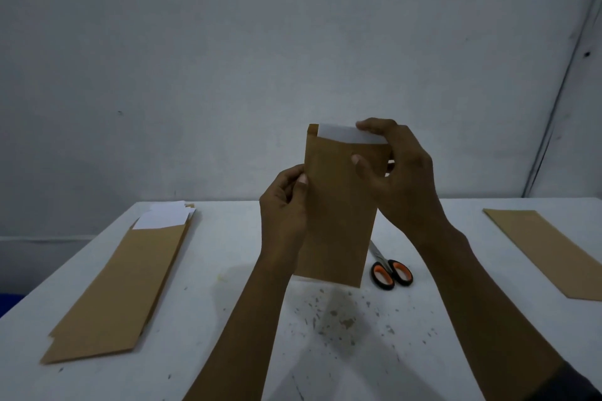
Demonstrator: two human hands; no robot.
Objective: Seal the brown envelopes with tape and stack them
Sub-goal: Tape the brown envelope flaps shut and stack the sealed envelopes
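Note:
I hold a brown envelope (pixel 335 212) upright above the table's middle. A white sheet (pixel 345 134) sticks out of its open top. My left hand (pixel 285 205) pinches the envelope's left edge. My right hand (pixel 395 172) grips its upper right side, thumb on the front, fingers curled over the white sheet's top corner. On the left of the table lies a pile of brown envelopes (pixel 127 280) with white paper showing at their far ends. Another brown envelope (pixel 550 251) lies flat at the right. No tape is in view.
Scissors with orange and black handles (pixel 389 270) lie on the white table (pixel 228 352) just right of the held envelope. The tabletop near me is speckled with dark marks. A grey wall stands behind the table.

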